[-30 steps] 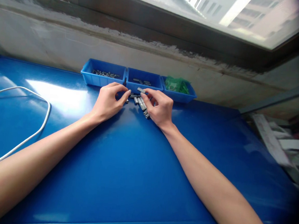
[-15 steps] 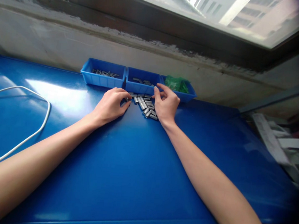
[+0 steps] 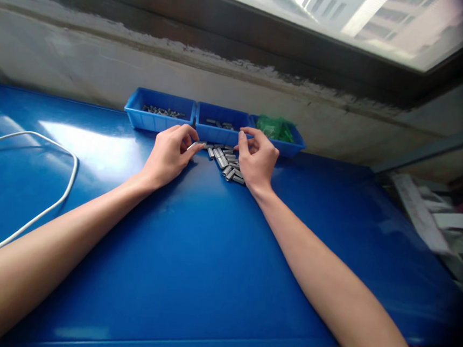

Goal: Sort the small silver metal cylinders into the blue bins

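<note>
Several grey metal cylinders (image 3: 221,159) lie in a loose pile on the blue table (image 3: 192,256), between my two hands. My left hand (image 3: 170,154) is at the pile's left side, with a small metal cylinder (image 3: 192,146) pinched between thumb and fingers. At the pile's right side is my right hand (image 3: 257,159), its thumb and index fingertips close together in front of the middle blue bin (image 3: 216,135). Whatever those fingertips hold is too small to make out.
The left blue bin (image 3: 158,123) contains small metal parts; the right bin (image 3: 288,147) has green bags (image 3: 275,128). A white cable (image 3: 71,181) curves over the table's left side. Behind stand a wall and window. Clutter sits beyond the right edge.
My left hand has lifted slightly and moved a little left, its thumb and fingers now around a metal cylinder. My right hand has barely moved.
</note>
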{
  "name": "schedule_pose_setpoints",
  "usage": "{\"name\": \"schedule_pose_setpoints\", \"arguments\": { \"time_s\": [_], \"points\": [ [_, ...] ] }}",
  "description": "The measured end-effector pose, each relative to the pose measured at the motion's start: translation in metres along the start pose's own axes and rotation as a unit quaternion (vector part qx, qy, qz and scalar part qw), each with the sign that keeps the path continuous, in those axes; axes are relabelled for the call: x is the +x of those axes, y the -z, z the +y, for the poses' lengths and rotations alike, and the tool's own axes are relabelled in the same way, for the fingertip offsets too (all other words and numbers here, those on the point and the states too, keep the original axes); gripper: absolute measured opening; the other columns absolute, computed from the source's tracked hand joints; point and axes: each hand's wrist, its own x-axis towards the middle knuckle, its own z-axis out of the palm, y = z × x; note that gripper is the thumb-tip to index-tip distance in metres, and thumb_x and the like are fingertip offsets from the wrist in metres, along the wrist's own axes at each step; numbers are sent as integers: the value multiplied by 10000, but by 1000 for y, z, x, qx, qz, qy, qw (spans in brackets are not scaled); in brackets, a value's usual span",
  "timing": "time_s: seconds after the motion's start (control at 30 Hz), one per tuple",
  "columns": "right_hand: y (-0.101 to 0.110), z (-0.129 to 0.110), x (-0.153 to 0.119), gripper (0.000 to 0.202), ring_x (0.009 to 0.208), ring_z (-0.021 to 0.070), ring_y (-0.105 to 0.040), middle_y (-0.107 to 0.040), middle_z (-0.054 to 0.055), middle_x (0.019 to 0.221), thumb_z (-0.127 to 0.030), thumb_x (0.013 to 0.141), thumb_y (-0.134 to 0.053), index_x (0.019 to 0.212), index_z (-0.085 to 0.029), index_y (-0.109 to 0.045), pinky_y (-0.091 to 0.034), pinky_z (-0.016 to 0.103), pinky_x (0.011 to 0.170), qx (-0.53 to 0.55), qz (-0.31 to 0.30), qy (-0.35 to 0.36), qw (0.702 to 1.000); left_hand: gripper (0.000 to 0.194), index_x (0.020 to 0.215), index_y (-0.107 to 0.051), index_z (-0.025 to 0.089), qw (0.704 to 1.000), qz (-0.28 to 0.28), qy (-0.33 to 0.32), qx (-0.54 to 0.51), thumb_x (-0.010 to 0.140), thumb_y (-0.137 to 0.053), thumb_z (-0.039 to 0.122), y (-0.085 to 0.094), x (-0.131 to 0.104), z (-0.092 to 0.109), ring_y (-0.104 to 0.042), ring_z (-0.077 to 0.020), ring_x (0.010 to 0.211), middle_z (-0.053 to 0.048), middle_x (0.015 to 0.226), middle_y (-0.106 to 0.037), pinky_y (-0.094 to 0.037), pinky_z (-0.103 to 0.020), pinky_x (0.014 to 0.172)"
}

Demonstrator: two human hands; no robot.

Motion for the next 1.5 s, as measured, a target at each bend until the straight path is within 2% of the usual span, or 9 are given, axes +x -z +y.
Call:
{"name": "schedule_pose_setpoints", "arguments": {
  "time_s": [0.1, 0.2, 0.33, 0.5, 0.63, 1.1, 1.27, 1.4, 1.5],
  "points": [
    [0, -2, -1, 401, 607, 186, -675, -718, 19, 710, -579, 991, -546, 1023, -228, -737, -555, 326, 659, 5, 1, 6, 1000, 235, 900, -700, 171, 997, 3, 41, -58, 834, -804, 371, 2, 0, 3, -640, -144, 625, -13, 754, -694, -508, -255, 609],
    [1, -5, -1, 379, 596, 179, -659, -713, 18, 720, -559, 988, -557, 1019, -225, -733, -545, 324, 663, 7, -14, 8, 1000, 208, 852, -754, 165, 994, 9, 66, -85, 807, -823, 356, 3, 0, 5, -719, -178, 714, -47, 823, -771, -581, -278, 701],
    [3, -11, -3, 320, 518, 143, -572, -703, 6, 709, -497, 975, -591, 1022, -219, -741, -508, 307, 633, 7, -51, 24, 998, 316, 982, -799, 150, 983, 18, 94, -153, 809, -827, 414, 2, 0, 4, -778, -229, 854, -90, 955, -811, -634, -324, 829],
    [7, -17, -6, 246, 484, 108, -475, -719, -9, 745, -375, 920, -664, 1087, -216, -747, -452, 281, 580, 14, -100, 94, 990, 474, 900, -769, 128, 968, -13, 103, -226, 768, -838, 577, 3, 1, 7, -779, -233, 731, -103, 828, -798, -636, -290, 681],
    [8, -17, -10, 287, 544, 115, -514, -737, 1, 804, -350, 890, -697, 1140, -214, -738, -488, 277, 652, 18, -153, 155, 976, 544, 858, -733, 127, 961, -39, 116, -249, 736, -830, 648, 5, 2, 11, -757, -219, 638, -87, 719, -770, -607, -265, 588],
    [7, -14, -12, 179, 642, 118, -600, -745, 31, 840, -284, 956, -678, 1072, -184, -771, -491, 253, 675, 51, -191, 268, 943, 594, 843, -725, 114, 951, -103, 117, -267, 742, -800, 695, 9, 1, 17, -740, -202, 634, -92, 702, -759, -598, -270, 609],
    [5, -15, -12, 185, 615, 122, -595, -739, 28, 802, -325, 971, -664, 1022, -193, -782, -486, 264, 658, 38, -166, 235, 957, 593, 928, -752, 118, 957, -104, 112, -245, 816, -731, 701, 7, 2, 15, -751, -202, 689, -100, 793, -783, -593, -257, 635],
    [4, -13, -8, 243, 561, 140, -555, -735, 30, 782, -424, 951, -673, 993, -212, -784, -484, 303, 632, 7, -62, 129, 990, 528, 1033, -758, 139, 975, -70, 96, -188, 912, -655, 642, 3, 1, 11, -752, -195, 694, -85, 812, -784, -575, -247, 645],
    [2, -5, -2, 312, 523, 152, -520, -685, 18, 676, -508, 933, -670, 961, -217, -775, -479, 322, 611, -4, 23, 35, 999, 413, 998, -760, 161, 990, -70, 41, -112, 955, -633, 552, 1, -1, 8, -738, -183, 705, -73, 841, -787, -560, -252, 670]
  ]
}}
